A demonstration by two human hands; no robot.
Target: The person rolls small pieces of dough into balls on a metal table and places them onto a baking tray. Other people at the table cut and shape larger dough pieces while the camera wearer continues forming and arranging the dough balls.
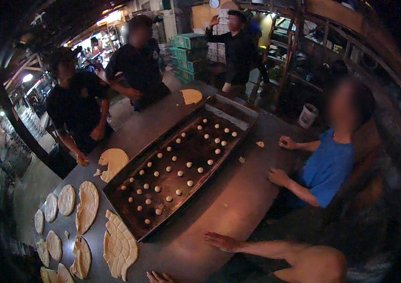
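My right hand [221, 241] lies flat on the table's near edge, fingers stretched out, holding nothing. At the bottom edge of the picture, my left hand [159, 277] shows only in part; its fingers are spread on the tabletop with nothing in them. Nearest to it is a sheet of dough [121, 247] scored into pieces. Beyond both hands stands a long dark baking tray [191, 205] with several small round dough balls [178, 192] spaced over it.
Several flattened dough rounds [66, 200] lie at the left. A cut dough round [114, 162] and another dough piece [191, 96] lie beyond the tray. Co-workers stand across the table; a person in a blue shirt [328, 165] sits right. Green crates [188, 56] and a white bucket [308, 116] are behind.
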